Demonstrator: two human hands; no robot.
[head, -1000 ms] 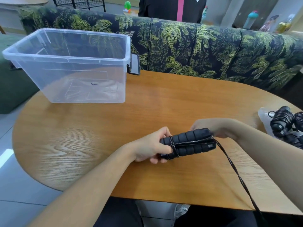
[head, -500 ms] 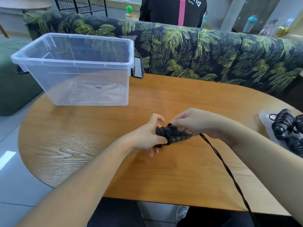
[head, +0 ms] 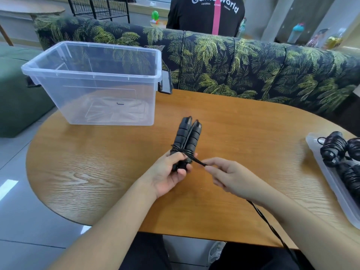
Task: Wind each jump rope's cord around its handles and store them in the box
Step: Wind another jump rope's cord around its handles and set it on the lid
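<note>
My left hand (head: 167, 173) grips the near end of two black foam jump rope handles (head: 187, 136) held side by side, pointing away from me over the wooden table (head: 243, 129). A few turns of thin black cord (head: 269, 224) circle the handles just above my fingers. My right hand (head: 228, 176) pinches that cord close to the handles; the rest trails under my right forearm and off the table's near edge. The clear plastic box (head: 97, 75) stands at the table's far left, apart from both hands.
A clear tray (head: 331, 191) at the table's right edge holds several wound black jump ropes (head: 334, 148). A leaf-patterned sofa (head: 253, 63) runs behind the table, with a person in a black shirt (head: 204, 14) beyond it. Grey floor lies to the left.
The handles swung from lying sideways to pointing away from me. My right hand came off the handles and drew the cord out to the right.
</note>
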